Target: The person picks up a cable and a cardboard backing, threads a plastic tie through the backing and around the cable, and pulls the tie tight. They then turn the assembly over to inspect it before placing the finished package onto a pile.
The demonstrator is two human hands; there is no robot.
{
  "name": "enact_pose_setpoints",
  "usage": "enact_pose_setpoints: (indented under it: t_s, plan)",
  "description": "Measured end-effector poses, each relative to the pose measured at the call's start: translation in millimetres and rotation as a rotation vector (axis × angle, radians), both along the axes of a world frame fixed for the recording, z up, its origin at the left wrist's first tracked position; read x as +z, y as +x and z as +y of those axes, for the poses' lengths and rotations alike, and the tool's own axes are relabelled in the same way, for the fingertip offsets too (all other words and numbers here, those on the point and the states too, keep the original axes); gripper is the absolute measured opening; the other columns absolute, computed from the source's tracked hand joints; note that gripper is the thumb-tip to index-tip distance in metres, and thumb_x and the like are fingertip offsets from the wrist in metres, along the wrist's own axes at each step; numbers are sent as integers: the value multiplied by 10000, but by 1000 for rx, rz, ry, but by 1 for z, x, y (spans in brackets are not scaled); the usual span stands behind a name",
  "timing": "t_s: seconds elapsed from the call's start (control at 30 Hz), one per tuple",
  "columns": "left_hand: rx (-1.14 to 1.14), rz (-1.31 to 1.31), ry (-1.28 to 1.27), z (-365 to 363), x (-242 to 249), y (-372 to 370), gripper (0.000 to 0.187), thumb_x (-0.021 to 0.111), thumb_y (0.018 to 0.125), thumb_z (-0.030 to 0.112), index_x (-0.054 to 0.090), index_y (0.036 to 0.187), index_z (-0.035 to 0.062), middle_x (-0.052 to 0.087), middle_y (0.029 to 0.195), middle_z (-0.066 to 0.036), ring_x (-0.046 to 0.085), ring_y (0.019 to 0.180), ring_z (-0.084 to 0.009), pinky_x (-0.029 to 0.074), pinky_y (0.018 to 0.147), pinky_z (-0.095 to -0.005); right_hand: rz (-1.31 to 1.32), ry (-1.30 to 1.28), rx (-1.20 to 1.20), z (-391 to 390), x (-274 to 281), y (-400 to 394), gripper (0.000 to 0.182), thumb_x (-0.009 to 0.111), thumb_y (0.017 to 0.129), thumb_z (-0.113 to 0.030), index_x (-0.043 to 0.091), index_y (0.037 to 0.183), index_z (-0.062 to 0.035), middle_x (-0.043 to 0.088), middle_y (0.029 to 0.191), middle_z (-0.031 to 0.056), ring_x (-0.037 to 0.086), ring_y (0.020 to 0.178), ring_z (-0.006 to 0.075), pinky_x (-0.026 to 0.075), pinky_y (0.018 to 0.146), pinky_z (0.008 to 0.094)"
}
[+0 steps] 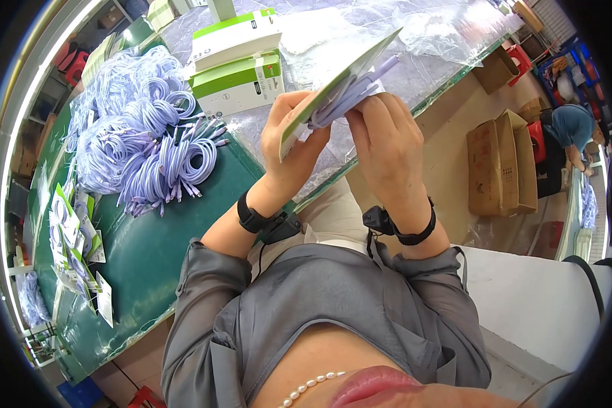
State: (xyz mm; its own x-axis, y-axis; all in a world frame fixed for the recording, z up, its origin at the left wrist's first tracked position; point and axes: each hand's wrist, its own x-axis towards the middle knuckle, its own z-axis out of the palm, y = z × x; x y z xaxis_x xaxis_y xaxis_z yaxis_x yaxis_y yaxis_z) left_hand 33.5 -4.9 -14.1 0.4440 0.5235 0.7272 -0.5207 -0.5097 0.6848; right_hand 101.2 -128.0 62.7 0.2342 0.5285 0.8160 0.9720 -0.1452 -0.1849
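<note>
My left hand (294, 139) is closed on the lower edge of a green-and-white packaging card (350, 66), which is tilted and seen nearly edge-on. A coiled lavender charging cable (338, 109) lies against the card's near face, with one plug end sticking up toward the upper right. My right hand (389, 153) pinches at the cable's right side; its fingertips partly hide the contact. Left of my hands, a large heap of lavender cable coils (132, 122) covers part of the green table mat (132, 258).
Two green-and-white boxes (236, 85) are stacked behind my left hand. Carded cables (75, 238) lie at the table's left. Clear plastic bags (432, 34) are spread at the back. Open cardboard cartons (500, 166) stand on the floor at right, near another person (570, 129).
</note>
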Motion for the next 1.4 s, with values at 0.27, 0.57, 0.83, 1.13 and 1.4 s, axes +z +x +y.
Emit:
enact_pose_setpoints:
  t_s: [0.27, 0.57, 0.83, 1.13, 1.4]
  plan:
    - [-20, 64, -265, -5, 15, -2, 208, 699, 797, 7, 640, 994, -21, 623, 824, -36, 564, 688, -89, 477, 605, -223, 29, 36, -17, 13, -9, 2, 143, 664, 743, 9, 576, 847, -33, 551, 742, 95, 549, 676, 283, 460, 611, 381]
    - [-49, 87, -316, -11, 19, -6, 147, 698, 831, 74, 644, 933, -17, 654, 789, -29, 571, 685, -62, 473, 584, -233, 27, 34, -54, 14, -13, 5, 142, 671, 734, 11, 588, 835, -43, 564, 747, 86, 556, 677, 279, 460, 594, 375]
    - [-374, -12, -824, -7, 25, -1, 212, 614, 889, 60, 590, 1094, 13, 649, 979, -59, 635, 852, -133, 538, 736, -277, 154, 160, 132, 6, 0, 13, 62, 642, 821, -35, 606, 872, -41, 575, 780, 46, 566, 675, 190, 484, 617, 331]
    - [-650, 113, -1032, -17, 28, -17, 215, 581, 912, 65, 565, 1120, 12, 630, 1041, -80, 644, 915, -166, 549, 793, -304, 699, 114, 428, 4, -74, 51, 575, 730, 758, -19, 482, 1277, -30, 585, 1170, 87, 582, 1039, 189, 495, 865, 296]
    - [-635, 158, -996, -20, 31, -20, 216, 584, 911, 64, 559, 1118, 5, 628, 1044, -78, 639, 924, -165, 541, 817, -320, 754, 47, 610, 6, -79, 62, 641, 786, 717, -57, 474, 1275, -26, 547, 1228, 105, 568, 1070, 198, 495, 908, 325]
